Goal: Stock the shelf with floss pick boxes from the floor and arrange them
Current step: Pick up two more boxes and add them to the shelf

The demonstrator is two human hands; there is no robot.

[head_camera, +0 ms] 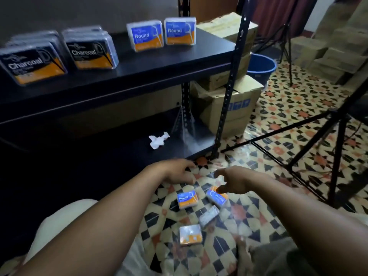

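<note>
4 floss pick boxes [190, 234] loose on floor tiles before shelf [139, 74]. Left hand [177, 173] spread, empty, just above Round box [187, 199]. Right hand [236, 181] spread, empty, over skewed box [217, 197]; contact unclear, frame blurred. Recommend: 1 box per hand, grip opposite edges, set label-forward beside shelved Round pair [180, 30]. Obstructions: tripod [339, 116] at right; crumpled tissue [158, 141] on lower shelf; cardboard carton [229, 112] behind shelf post.

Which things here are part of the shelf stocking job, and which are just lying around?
Job: floss pick boxes on the floor, black shelf, Charcoal boxes, Round boxes on it.
Lying about: crumpled tissue, blue bucket, cardboard cartons, tripod.
</note>
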